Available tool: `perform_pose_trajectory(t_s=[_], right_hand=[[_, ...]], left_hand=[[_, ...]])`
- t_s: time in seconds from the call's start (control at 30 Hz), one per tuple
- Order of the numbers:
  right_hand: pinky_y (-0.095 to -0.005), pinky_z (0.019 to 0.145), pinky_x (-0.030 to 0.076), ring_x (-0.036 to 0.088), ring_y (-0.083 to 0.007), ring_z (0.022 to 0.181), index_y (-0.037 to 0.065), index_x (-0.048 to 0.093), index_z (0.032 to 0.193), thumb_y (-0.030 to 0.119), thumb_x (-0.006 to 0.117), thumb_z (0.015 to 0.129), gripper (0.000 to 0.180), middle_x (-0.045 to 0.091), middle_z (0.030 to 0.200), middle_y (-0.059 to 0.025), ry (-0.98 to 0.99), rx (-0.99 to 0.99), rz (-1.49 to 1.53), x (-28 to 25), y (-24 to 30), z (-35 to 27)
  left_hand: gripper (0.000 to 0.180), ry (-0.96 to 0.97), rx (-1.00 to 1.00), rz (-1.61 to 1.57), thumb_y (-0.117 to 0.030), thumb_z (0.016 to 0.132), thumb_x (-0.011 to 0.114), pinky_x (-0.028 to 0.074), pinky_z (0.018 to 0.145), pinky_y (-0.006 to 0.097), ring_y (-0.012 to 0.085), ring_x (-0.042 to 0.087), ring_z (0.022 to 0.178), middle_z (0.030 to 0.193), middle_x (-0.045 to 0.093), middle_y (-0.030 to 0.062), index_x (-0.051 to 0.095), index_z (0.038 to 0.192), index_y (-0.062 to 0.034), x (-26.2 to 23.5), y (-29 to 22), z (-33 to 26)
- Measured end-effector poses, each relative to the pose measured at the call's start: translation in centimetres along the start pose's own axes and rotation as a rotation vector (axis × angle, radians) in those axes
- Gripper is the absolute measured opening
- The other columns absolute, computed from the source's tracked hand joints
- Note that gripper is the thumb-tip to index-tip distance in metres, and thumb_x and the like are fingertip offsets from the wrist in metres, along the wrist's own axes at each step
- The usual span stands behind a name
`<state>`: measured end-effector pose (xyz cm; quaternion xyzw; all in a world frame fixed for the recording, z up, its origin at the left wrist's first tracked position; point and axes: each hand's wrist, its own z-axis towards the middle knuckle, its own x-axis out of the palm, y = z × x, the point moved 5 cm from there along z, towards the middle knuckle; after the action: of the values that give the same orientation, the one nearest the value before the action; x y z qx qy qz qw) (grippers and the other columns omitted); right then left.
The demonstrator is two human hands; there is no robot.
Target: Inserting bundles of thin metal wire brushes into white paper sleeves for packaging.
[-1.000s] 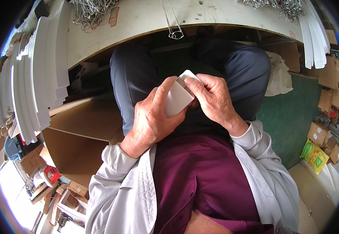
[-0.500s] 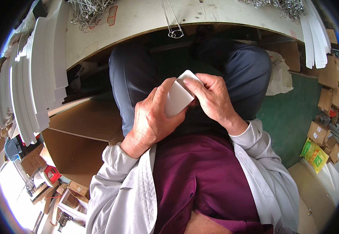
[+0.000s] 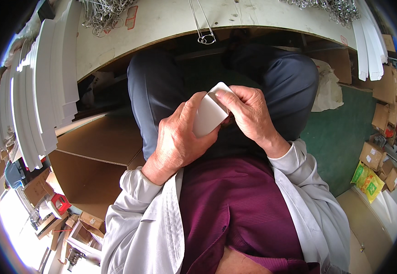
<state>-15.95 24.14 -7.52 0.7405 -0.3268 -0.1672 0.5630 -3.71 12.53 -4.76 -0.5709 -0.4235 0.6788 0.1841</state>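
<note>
A small white box with smooth flat faces is held over my lap, its far end tilted up and to the right. My left hand wraps round its left side, with the thumb along the edge. At the far end, my right hand grips the box, its thumb pressed on the flap-like end piece. The right fingers go behind the box and are mostly hidden, as is its underside.
Ahead is a pale worktable with wire piles and a looped metal wire over its edge. White strips are stacked at left. A large open cardboard box stands beside my left leg; smaller cartons lie at right.
Almost nothing differs; both hands keep the white box in the same place, with only a very slight shift of the right thumb.
</note>
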Motion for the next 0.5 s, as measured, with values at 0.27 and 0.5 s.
perform_pose_trajectory(t_s=[0.27,0.5], right_hand=[[-0.0256,0.052,0.054,0.062,-0.0049,0.063,-0.003,0.07,0.08,0.023,0.068,0.103,0.035,0.064,0.067,-0.001,0.005,0.019,-0.01,-0.11,-0.12,0.0],[-0.0249,0.052,0.053,0.063,-0.0054,0.062,-0.003,0.071,0.081,0.024,0.067,0.103,0.035,0.064,0.067,-0.0005,0.008,0.013,0.031,0.09,-0.15,-0.03]], left_hand=[[0.073,-0.006,0.03,0.013,-0.012,0.074,0.087,0.063,0.082,0.043,0.0365,0.075,0.097,0.11,0.072,0.0195,0.055,0.139,-0.0045,-0.03,-0.05,0.02],[0.076,0.003,-0.003,0.013,-0.011,0.072,0.089,0.062,0.088,0.042,0.0357,0.075,0.104,0.115,0.072,0.0201,0.056,0.14,-0.0046,0.0,0.01,-0.12]])
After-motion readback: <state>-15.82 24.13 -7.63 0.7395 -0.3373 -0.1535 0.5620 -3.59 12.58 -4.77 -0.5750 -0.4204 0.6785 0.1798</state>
